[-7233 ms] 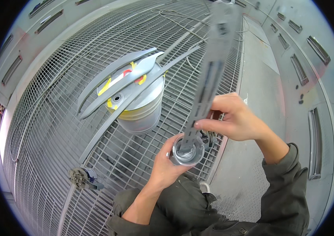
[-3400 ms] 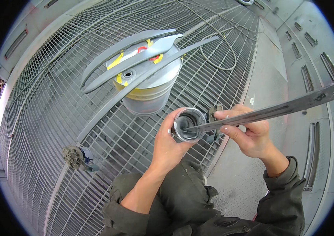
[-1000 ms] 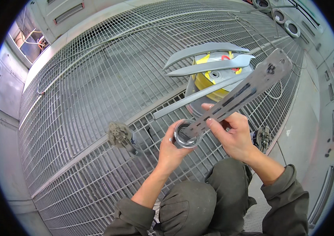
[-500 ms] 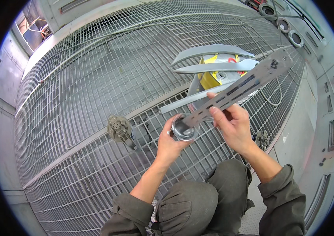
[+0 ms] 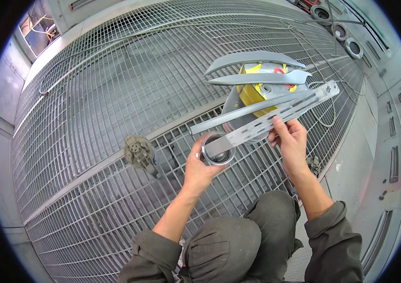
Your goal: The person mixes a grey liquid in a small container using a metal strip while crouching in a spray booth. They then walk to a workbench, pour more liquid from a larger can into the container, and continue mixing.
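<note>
My left hand [image 5: 197, 172] wraps around a small clear cup [image 5: 224, 158] with grey material inside. In my right hand [image 5: 289, 140] is a long, slotted metal strip [image 5: 311, 99], pinched along its middle, its lower end down in the cup. Just beyond both hands, a metal bucket [image 5: 247, 97] with yellow and red tape on its lid carries pale grey curved trim pieces [image 5: 240, 59], lying across it, and a straighter grey piece behind the strip.
Floor grating [image 5: 106, 75] spans the booth. A dusty spray-gun-like tool [image 5: 137, 152] stands left of the cup; another [image 5: 314, 164] is right, behind my wrist. Hoses [image 5: 328, 122] lie beyond. Ring-shaped objects [image 5: 354, 47] line the back right beside the wall. My knees [image 5: 221, 245] are below.
Over several seconds the strip has swung between upright and sideways in the cup. Since half a second ago, my right hand has shifted right and the strip's top has tilted lower.
</note>
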Motion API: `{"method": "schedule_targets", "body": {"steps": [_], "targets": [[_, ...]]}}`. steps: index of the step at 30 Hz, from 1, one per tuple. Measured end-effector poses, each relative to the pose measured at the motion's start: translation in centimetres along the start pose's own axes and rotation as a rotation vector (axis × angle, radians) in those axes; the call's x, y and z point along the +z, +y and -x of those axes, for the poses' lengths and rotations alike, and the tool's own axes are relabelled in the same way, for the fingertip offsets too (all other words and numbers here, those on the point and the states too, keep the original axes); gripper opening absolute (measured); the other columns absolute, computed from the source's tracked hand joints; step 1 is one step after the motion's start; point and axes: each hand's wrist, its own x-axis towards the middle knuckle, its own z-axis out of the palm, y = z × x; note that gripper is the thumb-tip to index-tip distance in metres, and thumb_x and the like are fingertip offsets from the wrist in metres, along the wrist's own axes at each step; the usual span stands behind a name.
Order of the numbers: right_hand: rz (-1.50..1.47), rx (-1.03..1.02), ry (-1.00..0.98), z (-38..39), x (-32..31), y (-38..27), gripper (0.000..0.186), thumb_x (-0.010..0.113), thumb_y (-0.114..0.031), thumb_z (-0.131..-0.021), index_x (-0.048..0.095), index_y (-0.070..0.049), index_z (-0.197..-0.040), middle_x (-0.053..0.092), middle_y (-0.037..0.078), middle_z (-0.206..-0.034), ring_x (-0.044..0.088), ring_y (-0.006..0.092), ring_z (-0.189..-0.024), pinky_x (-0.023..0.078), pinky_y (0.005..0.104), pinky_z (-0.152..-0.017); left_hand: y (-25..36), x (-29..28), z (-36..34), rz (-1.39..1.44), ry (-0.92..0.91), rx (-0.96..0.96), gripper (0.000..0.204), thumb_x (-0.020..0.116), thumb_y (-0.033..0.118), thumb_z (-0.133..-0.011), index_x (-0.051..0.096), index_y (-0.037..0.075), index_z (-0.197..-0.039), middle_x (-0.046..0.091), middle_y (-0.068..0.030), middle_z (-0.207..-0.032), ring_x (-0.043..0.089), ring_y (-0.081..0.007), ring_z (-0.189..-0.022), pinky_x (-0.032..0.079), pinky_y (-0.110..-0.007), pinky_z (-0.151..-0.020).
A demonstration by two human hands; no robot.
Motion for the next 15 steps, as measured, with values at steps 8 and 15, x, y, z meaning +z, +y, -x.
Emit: {"method": "schedule_targets", "body": {"steps": [8, 15], "targets": [[-0.172, 0.107, -0.012, -1.3, -2.2, 1.5, 0.020, 0.064, -0.025, -0.100, 0.060, -0.005, -0.098, 0.066, 0.002, -0.085, 0.061, 0.0079, -0.071, 0.046, 0.0225, -0.058, 0.1, -0.3, -0.3, 0.066, -0.010, -0.066, 0.089, 0.085, -0.006, -0.061, 0.046, 0.004, -0.141, 0.056, -0.0076, -0.136, 0.055, -0.0198, -0.127, 0.043, -0.035, -0.110], [-0.249, 0.201, -0.034, -2.1, -2.3, 3.2, 0.021, 0.064, -0.027, -0.101, 0.059, -0.006, -0.098, 0.066, 0.002, -0.086, 0.061, 0.0077, -0.072, 0.047, 0.0220, -0.059, 0.3, -0.5, -0.6, 0.109, -0.016, -0.090, 0.090, 0.085, -0.008, -0.061, 0.046, 0.004, -0.141, 0.055, -0.0082, -0.137, 0.053, -0.0197, -0.128, 0.042, -0.035, -0.111]]}}
